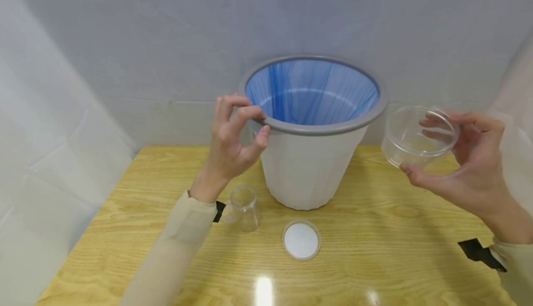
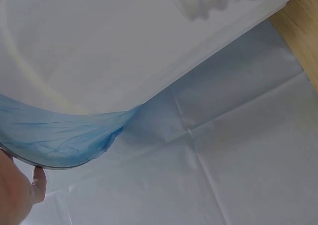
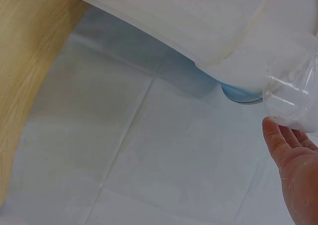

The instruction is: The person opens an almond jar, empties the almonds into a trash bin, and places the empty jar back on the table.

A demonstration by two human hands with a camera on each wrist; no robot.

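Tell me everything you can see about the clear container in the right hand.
The clear round plastic container is a shallow, see-through tub with a rolled rim and no lid. It looks empty. The right hand holds it in the air, tipped on its side, thumb under its wall and fingers showing through it. It sits to the right of the grey rim of the white waste bin with a blue liner, apart from it and above the wooden table. The right wrist view shows faint ridges on its wall.

A staged recording booth is showing here: creased white fabric sheeting (image 1: 125, 42) is hanging behind and beside the light wooden desk (image 1: 374, 250), enclosing it like a makeshift studio backdrop.
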